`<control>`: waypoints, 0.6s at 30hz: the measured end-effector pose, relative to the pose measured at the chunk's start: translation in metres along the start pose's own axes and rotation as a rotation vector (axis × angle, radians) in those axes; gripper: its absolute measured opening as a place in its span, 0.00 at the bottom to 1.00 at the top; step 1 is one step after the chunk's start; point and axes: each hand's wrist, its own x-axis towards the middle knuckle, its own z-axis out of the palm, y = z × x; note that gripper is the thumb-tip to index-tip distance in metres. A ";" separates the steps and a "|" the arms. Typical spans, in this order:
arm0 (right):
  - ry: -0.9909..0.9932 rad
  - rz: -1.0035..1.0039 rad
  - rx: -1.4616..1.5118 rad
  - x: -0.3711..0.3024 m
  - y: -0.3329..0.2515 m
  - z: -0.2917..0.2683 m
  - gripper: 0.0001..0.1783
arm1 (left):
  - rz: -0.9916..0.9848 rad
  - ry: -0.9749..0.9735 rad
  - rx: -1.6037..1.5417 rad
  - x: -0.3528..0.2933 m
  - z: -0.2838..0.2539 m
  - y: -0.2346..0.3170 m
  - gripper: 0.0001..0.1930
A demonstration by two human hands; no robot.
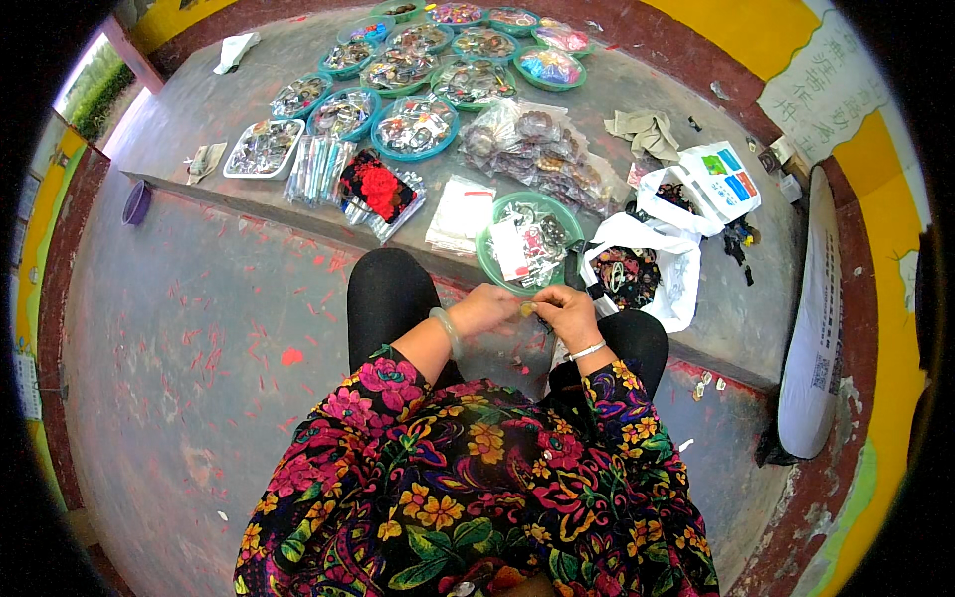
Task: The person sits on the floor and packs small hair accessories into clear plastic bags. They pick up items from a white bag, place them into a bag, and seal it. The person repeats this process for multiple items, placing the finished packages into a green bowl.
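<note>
My left hand [485, 306], with a pale bangle on its wrist, meets my right hand [569, 312] in front of my knees. A small yellowish piece [527, 309] shows between the fingertips, pinched by my right hand; its kind is too small to tell. The fingers of my left hand are closed, and what they hold is hidden. Just beyond both hands stands a green basket [484, 251] holding small packaged pieces and a white card [509, 249]. Right of it, an open white plastic bag [681, 289] contains a dark heap of what look like hair ties [625, 277].
On the raised concrete ledge [328, 221] lie clear plastic packets [542, 149], white flat bags [460, 214] and a black cloth with a red flower [380, 189]. Several filled baskets crowd behind, including a blue one [378, 142]. A long wrapped board [811, 328] leans at the right wall.
</note>
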 end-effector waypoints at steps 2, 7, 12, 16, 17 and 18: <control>-0.033 0.122 0.110 0.000 -0.004 -0.003 0.05 | -0.021 -0.037 -0.113 0.004 -0.002 -0.005 0.13; -0.019 0.096 0.116 0.001 0.000 -0.005 0.05 | -0.038 -0.133 -0.184 0.004 -0.002 -0.004 0.13; -0.041 0.124 0.154 0.002 0.000 -0.007 0.05 | 0.064 -0.198 -0.145 0.008 -0.003 -0.014 0.13; -0.029 0.013 0.062 0.003 0.005 -0.008 0.06 | -0.016 -0.133 -0.067 0.004 -0.001 -0.007 0.13; -0.020 -0.032 -0.004 0.003 0.006 -0.008 0.06 | -0.020 -0.109 -0.038 0.002 0.001 -0.004 0.13; -0.007 -0.024 0.021 0.004 0.008 -0.007 0.06 | -0.011 -0.105 -0.042 0.002 0.001 -0.005 0.12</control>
